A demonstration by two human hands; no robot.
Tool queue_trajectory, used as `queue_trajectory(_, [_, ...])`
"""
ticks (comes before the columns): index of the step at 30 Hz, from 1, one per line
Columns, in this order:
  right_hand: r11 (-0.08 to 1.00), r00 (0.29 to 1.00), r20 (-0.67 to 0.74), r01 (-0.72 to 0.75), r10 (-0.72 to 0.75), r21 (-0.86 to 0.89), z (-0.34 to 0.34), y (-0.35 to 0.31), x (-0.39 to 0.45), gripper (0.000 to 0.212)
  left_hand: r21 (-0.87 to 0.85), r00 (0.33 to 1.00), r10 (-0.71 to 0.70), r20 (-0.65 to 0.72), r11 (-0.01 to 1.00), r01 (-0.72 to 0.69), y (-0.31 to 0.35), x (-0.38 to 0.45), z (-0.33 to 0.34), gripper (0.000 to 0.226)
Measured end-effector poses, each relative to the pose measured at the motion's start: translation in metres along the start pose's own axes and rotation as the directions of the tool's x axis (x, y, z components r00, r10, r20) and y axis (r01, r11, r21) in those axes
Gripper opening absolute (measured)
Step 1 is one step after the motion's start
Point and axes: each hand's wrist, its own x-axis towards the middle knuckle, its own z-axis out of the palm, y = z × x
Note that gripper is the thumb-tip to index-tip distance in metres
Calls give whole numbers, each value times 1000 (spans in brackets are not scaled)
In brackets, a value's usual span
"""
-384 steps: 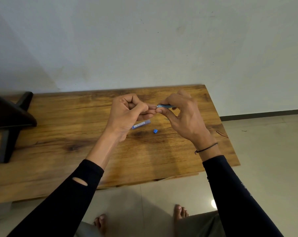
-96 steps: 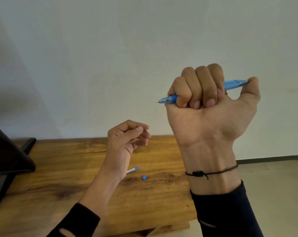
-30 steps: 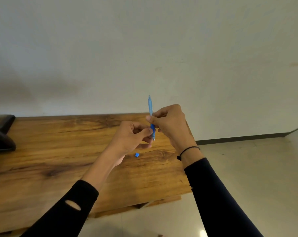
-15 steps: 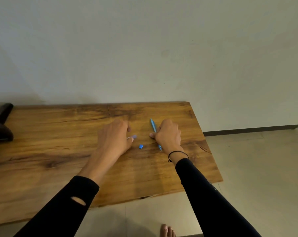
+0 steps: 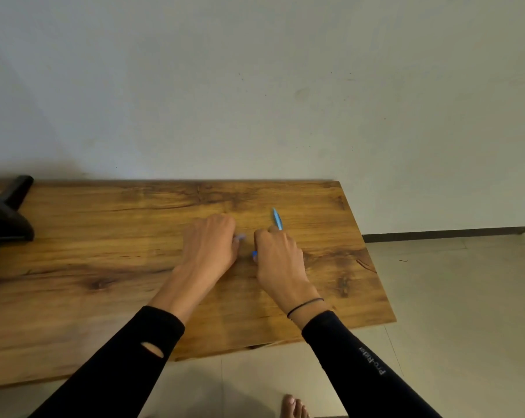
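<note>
Both hands are down on the wooden table (image 5: 110, 242). My right hand (image 5: 281, 260) grips a blue pen (image 5: 277, 219), whose far end sticks out beyond the knuckles toward the wall. A small blue cap (image 5: 254, 254) shows at that hand's thumb side, touching it. My left hand (image 5: 210, 245) lies knuckles up just to the left. Its fingertips pinch a small clear tube with a blue end (image 5: 240, 237), which is blurred and mostly hidden by the fingers. The two hands are a few centimetres apart.
A black stand (image 5: 5, 218) sits on the table's far left edge. The table backs onto a plain wall, and its right edge (image 5: 373, 260) drops to a tiled floor. My bare foot (image 5: 294, 407) shows below the front edge.
Both hands came down from mid-air to the table with the pen. In the last half second the right hand slid left to the small blue cap, and the left fingers closed on the tube.
</note>
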Motion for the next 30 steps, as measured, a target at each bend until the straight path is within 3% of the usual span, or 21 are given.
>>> queue_trajectory(4, [996, 1000, -5, -21, 21, 81, 0, 6, 8, 15, -43, 999, -37, 16, 998, 38, -2, 3, -6, 27])
queue_trajectory(6, [992, 1000, 18, -12, 10, 126, -1, 13, 15, 25, -78, 999, -35, 38, 996, 38, -2, 3, -9, 24])
queue_trajectory(11, [914, 996, -79, 0, 35, 405, -10, 26, 26, 28, -229, 994, -62, 89, 970, 81, -4, 6, -14, 12])
queue_trajectory(16, [711, 995, -92, 31, 48, 702, -23, 44, 34, 20, -621, 980, -59, 192, 766, 168, -11, 13, -9, 21])
queue_trajectory(19, [566, 990, -82, 1, 118, 824, -21, 44, 36, 14, -716, 982, -59, 182, 676, 173, -10, 14, -5, 20])
queue_trajectory(23, [439, 990, -53, -10, 131, 898, -18, 44, 38, 14, -751, 986, -50, 158, 642, 154, -9, 15, -2, 21])
queue_trajectory(27, [476, 991, -57, -7, 118, 879, -18, 45, 38, 13, -745, 989, -34, 142, 655, 129, -8, 13, 1, 23])
queue_trajectory(30, [431, 992, -11, -45, 128, 901, -18, 47, 39, 15, -747, 991, -43, 130, 653, 126, -6, 12, 1, 23])
